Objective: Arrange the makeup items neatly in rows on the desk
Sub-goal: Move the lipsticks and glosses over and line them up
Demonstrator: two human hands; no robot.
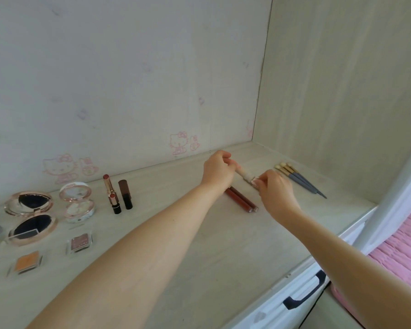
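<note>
My left hand (217, 168) grips the far end of a pale cream tube (244, 176), and my right hand (274, 188) pinches its near end, just above the desk (199, 245). Two dark red lip gloss tubes (241, 200) lie side by side right in front of my hands. Three grey-handled brushes (299, 179) lie together to the right. On the left lie two uncapped lipsticks (112, 194) and a dark brown lipstick (125, 194), an open pink compact (77, 201), an open round compact with dark pans (30, 216) and two small square pans (79, 242) (26, 261).
A wall with pink cartoon cat stickers (180, 142) stands behind the desk, and a pale side panel (330, 91) closes it on the right. A white drawer with a dark handle (305, 292) sits under the front edge. Pink bedding (403, 248) lies lower right.
</note>
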